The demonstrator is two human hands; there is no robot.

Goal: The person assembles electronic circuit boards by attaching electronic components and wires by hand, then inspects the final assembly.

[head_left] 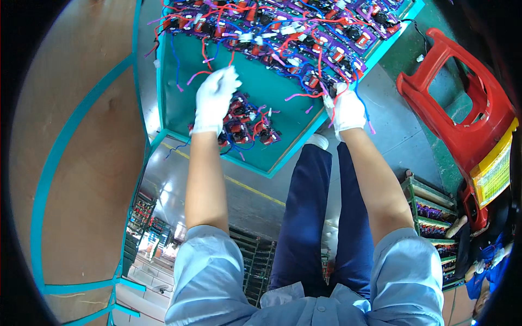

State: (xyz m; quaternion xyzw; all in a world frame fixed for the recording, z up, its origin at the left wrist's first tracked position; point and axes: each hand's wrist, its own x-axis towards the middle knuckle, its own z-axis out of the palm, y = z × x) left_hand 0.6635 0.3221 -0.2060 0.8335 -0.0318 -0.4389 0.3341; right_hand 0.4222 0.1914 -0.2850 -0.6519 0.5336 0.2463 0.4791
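My left hand [213, 100], in a white glove, is over the near left part of a green tray [182, 103]. Its fingers stretch to the right, slightly bent, with nothing seen in them. A small group of purple circuit boards [239, 125] with red and black parts lies just beside and below that hand. At the tray's right rim, my white-gloved right hand [348, 111] is closed on thin red and blue wires [356, 100] that hang past its fingers. Whether a board is in its grip is hidden. Many wired boards [261, 32] fill the far part of the tray.
On the right stands a red plastic stool [457, 108] with a yellow piece [493, 165] by it. Brown panels [87, 146] in teal frames rise at the left. Racks of boards [432, 212] stand lower right, near another person in blue [495, 263].
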